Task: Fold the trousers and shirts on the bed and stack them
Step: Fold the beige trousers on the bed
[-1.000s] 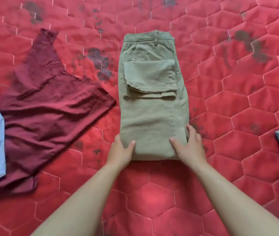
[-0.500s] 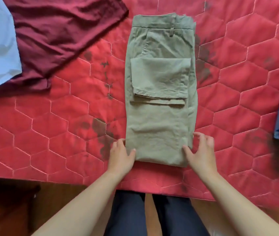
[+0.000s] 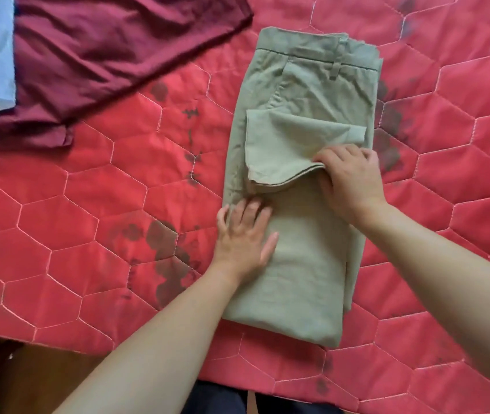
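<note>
Lying folded on the red quilted bed (image 3: 88, 204), the khaki trousers (image 3: 306, 264) point their waistband to 12 o'clock. The left grip (image 3: 243, 234) presses flat, fingers straight, at their 9 o'clock edge. The right grip (image 3: 351, 180) pinches the folded-back leg hem (image 3: 282, 174) at 3 o'clock. A maroon garment (image 3: 103, 55) lies apart at 10 o'clock.

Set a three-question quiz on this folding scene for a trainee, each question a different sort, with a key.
1. True or false: the left hand lies flat on the khaki trousers.
2. The right hand holds: A) the waistband, B) the folded-over leg hem, C) the maroon garment.
3. Fill in: the quilt under the trousers is ___.
Key: 1 true; 2 B; 3 red.
</note>
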### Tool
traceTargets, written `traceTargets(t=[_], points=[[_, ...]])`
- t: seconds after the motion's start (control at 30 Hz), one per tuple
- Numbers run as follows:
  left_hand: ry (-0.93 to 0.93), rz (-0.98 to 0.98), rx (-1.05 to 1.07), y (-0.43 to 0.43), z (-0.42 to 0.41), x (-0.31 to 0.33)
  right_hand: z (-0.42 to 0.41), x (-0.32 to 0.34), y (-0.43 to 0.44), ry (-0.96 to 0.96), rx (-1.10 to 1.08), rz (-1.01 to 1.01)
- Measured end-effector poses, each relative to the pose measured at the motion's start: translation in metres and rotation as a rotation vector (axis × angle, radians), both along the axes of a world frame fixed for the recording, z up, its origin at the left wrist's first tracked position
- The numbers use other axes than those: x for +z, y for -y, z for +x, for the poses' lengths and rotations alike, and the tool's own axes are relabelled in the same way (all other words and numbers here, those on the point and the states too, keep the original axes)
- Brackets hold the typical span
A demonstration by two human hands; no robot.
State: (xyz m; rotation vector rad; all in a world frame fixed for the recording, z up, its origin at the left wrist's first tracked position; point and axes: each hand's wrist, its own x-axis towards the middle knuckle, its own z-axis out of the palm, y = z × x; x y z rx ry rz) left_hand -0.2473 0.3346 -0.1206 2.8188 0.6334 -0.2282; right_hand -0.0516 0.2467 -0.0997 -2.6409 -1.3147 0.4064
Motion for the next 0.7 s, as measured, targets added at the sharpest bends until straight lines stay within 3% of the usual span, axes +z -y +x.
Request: traceTargets(t=[0.1,0.23,0.33,0.4,0.47,0.63,0.7], points=[[0.067,0.051,-0.096,-0.004,-0.004,-0.009,0.047,0.02,-0.039,0.026,-0.167,0.154],[0.072,0.069,-0.195,-0.021,0.003,-0.005,0.1,0.046,-0.085,0.27,-0.41,0.185],[0.026,0.09,-0.181,-0.04,0.016,0.0,0.06,0.034,-0.076,0.167,-0.243,0.21],[-0.003,0.084,-0.184,-0.051,0.028,0.0,0.023,0.014,-0.055,0.023,0.017,0.019],[-0.017,0.004,-0.189,-0.061,0.04,-0.004,0.015,-0.008,-0.036,-0.031,0.117,-0.124],[-0.065,-0.034,-0.212,-0.069,0.053,-0.001,0.023,-0.013,-0.026,-0.003,-0.28,0.034],[-0.119,-0.044,-0.211,-0.064,0.046,0.006,-0.005,-0.004,-0.011,-0.017,-0.246,0.075]])
